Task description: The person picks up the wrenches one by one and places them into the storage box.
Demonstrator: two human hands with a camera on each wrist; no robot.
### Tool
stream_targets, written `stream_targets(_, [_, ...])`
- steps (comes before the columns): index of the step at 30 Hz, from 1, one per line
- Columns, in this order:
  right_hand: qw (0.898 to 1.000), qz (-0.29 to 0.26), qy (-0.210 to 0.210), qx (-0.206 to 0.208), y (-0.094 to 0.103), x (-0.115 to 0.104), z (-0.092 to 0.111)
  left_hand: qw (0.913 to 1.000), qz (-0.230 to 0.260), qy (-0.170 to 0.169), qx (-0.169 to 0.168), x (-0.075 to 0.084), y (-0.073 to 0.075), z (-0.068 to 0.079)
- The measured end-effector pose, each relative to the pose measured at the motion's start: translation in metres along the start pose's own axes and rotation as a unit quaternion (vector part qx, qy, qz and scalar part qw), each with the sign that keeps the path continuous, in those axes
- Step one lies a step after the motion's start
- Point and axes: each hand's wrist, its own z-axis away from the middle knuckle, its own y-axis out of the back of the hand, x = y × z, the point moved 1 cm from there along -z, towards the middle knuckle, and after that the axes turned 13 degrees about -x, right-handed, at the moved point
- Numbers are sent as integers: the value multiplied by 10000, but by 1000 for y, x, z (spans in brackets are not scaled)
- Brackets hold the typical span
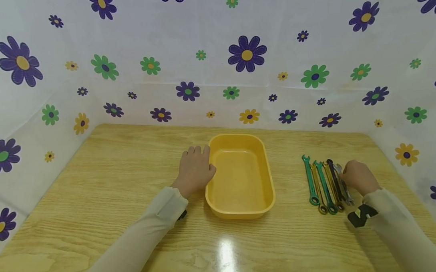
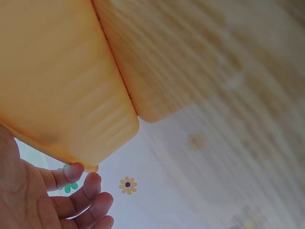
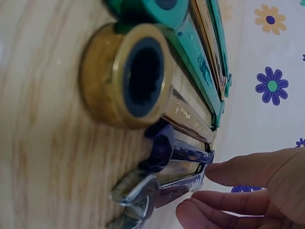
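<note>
My left hand point(image 1: 196, 168) rests at the left rim of a yellow plastic basin point(image 1: 241, 213), its thumb over the rim. In the left wrist view the fingers point(image 2: 90, 193) are loosely bent beside the basin's outer wall point(image 2: 62, 86). At the right, my right hand point(image 1: 360, 177) is low beside a row of combination wrenches. Its thumb and fingers stand apart close to the silver wrench point(image 3: 178, 188) at the row's right end. Next to that lies a dark wrench point(image 3: 188, 151), then gold wrenches point(image 3: 183, 114) and green wrenches point(image 3: 202, 62).
The basin's inside floor point(image 1: 239, 175) shows bare. Wood-grain table point(image 1: 115, 175) stretches around the basin and wrenches. Flower-printed white cloth point(image 1: 200, 32) hangs along the back and both sides. A dark strap device point(image 1: 361, 216) sits at my right wrist.
</note>
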Motion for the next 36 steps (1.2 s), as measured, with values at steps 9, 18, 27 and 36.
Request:
stream_targets(9, [10000,15,13,57,-3,2,-2,9999,58,32,-81,0,0,-1])
stream_targets(18, [9999,76,40,120,-3,-2,1,10000,7,34,-39,1,1,0])
stream_targets(27, [9996,133,65,239,-5,-3,-1,10000,-47,50,-27,0,1,1])
stream_targets(36, [9995,246,28,214,-7,0,-2,10000,-8,58,-49,0,1,0])
